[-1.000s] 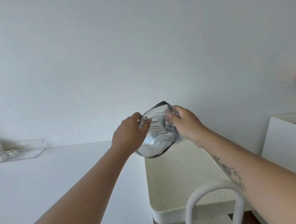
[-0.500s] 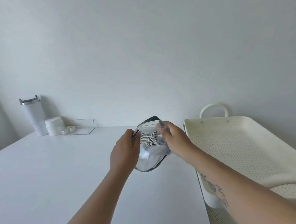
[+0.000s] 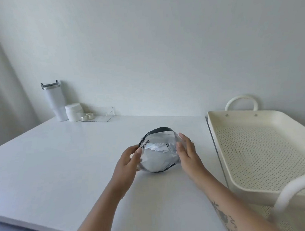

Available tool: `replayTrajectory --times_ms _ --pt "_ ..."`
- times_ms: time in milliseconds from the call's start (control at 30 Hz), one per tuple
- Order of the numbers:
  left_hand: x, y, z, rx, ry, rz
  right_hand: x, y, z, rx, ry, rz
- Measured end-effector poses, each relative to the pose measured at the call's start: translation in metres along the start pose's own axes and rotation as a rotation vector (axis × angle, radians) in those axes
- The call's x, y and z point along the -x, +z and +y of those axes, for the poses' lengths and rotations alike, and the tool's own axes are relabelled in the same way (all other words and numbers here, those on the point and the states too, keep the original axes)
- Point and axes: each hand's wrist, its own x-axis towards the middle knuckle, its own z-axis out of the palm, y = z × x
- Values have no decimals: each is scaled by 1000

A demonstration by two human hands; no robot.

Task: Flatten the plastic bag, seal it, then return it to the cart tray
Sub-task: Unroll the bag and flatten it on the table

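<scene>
- The plastic bag, puffy and clear with a black edge, now sits on the white bench; half a second ago it was held up in the air.
- The left hand and right hand have loosened their pinch, and now cup its sides with spread fingers.
- The cart tray stands just right of the bench.
- A tumbler, a white jar and a clear tray line the wall, well apart.

The plastic bag, held up over the cart tray a second ago, has come down onto the table. Both hands have loosened: the left hand and right hand now flank it with fingers spread.
</scene>
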Motion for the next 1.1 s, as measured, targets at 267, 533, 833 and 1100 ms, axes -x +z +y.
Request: replayTrajectory --times_ms 267,533,833,1100 --pt "5 8 -12 176 -25 -37 6 -6 9 -257 117 -17" --pt "-4 -7 -24 429 -72 -40 6 -15 9 -308 95 -185" --pt "-2 -12 -25 558 -148 -30 9 -22 12 -354 83 -238" --pt "-1 -5 -30 188 28 216 8 -20 19 -109 -27 113"
